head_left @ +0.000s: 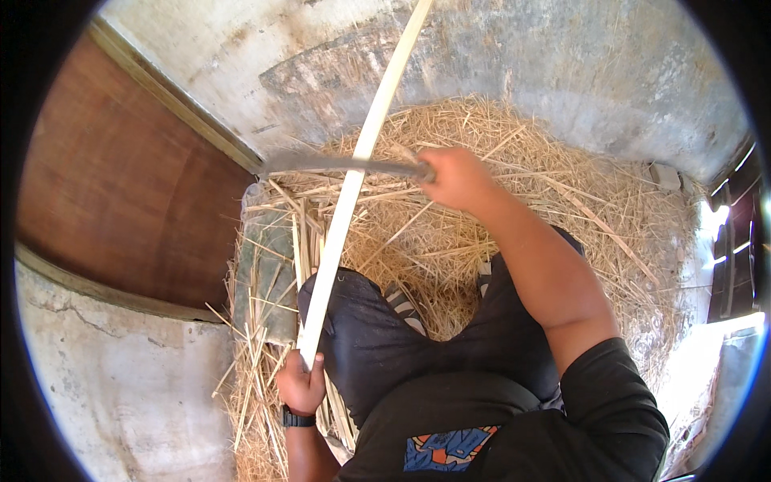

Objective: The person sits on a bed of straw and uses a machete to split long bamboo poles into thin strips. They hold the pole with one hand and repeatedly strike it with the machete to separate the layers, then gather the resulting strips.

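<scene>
Shirt [466,414] is filling the near edge, and just beyond it the left hand [301,386], wearing a dark watch [299,418], is clamping the lower end of a pale strip [339,229], with the thumb lying along it. The strip is slanting up and rightward past the left knee of the dark trousers [365,341] and running out of view at the top. Sandals [407,312] are showing between the legs. Farther out, the right hand [456,178] is clamping the handle of a knife [317,163], whose long blade is crossing the strip and pointing left; its far end is blurring, and whether the edge is biting or merely resting cannot be told. For a clean pass, the left grip should probably be holding firm, well below the blade, so that the strip is not twisting. The blade would best be meeting it at a shallow angle, taking thin, even slices and travelling away from fingers and knees. Beyond, straw [474,128] is spreading to a stained wall [578,72], while a brown panel [128,177] is standing at left.
</scene>
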Tool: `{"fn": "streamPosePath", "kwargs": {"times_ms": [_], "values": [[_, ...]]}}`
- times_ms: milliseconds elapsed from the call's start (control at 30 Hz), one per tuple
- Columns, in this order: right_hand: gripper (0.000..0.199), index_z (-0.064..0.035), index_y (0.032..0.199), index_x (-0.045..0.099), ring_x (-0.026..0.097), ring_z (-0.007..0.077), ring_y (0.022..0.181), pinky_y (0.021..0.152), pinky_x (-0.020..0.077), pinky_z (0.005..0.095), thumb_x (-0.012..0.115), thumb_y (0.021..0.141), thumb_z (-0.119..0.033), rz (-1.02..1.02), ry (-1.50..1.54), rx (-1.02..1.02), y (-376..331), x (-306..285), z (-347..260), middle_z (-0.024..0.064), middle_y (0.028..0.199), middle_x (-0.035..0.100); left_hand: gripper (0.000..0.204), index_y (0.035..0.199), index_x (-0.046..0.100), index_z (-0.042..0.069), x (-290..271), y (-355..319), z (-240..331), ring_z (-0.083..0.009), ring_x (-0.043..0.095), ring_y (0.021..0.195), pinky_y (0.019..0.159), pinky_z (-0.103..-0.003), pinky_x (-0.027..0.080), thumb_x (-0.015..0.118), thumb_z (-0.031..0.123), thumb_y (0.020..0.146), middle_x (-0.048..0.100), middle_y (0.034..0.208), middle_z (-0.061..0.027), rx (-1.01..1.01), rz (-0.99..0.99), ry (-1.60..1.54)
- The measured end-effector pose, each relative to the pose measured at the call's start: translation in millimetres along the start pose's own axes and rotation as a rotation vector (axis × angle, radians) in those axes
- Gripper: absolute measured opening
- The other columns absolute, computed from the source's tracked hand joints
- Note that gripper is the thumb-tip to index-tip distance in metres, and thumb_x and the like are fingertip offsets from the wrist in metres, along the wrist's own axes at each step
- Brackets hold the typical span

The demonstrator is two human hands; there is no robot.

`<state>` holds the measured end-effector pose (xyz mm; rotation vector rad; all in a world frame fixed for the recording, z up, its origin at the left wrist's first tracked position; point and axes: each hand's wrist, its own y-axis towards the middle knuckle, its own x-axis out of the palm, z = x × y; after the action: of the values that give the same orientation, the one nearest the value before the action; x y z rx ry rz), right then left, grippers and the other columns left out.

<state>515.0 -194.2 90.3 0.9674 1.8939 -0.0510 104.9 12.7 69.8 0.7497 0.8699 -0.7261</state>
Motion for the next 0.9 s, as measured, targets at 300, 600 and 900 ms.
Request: {"fn": "streamPosePath", "kwargs": {"times_ms": [300,600,900], "values": [[0.018,-0.0116,0.093,0.069,0.067,0.0250,0.069,0.065,0.0549,0.0409,0.073,0.077,-0.019,0.024,-0.123,-0.246,3,15,1,0.0068,0.075,0.068,0.025,0.090,0.062,0.003,-9,0,1,-0.0407,0.065,0.061,0.054,-0.045,0.048,0.074,0.024,0.091,0.064,0.067,-0.0198,0.010,-0.020,0.055],[0.017,-0.0124,0.094,0.068,0.070,0.0251,0.073,0.065,0.0561,0.0407,0.074,0.081,-0.021,0.010,0.022,-0.015,0,13,7,0.0076,0.078,0.070,0.030,0.086,0.060,0.002,1,-1,-3,-0.0396,0.064,0.060,0.054,-0.043,0.047,0.071,0.029,0.094,0.062,0.066,-0.0195,-0.016,-0.022,0.013],[0.015,-0.0124,0.090,0.069,0.067,0.0248,0.070,0.063,0.0541,0.0409,0.074,0.078,-0.019,-0.068,-0.074,-0.225,4,28,-8,0.0070,0.077,0.069,0.028,0.093,0.059,-0.001,12,0,-18,-0.0204,0.055,0.059,0.057,-0.036,0.045,0.065,0.026,0.099,0.059,0.067,-0.0127,-0.012,-0.071,-0.056]]}}
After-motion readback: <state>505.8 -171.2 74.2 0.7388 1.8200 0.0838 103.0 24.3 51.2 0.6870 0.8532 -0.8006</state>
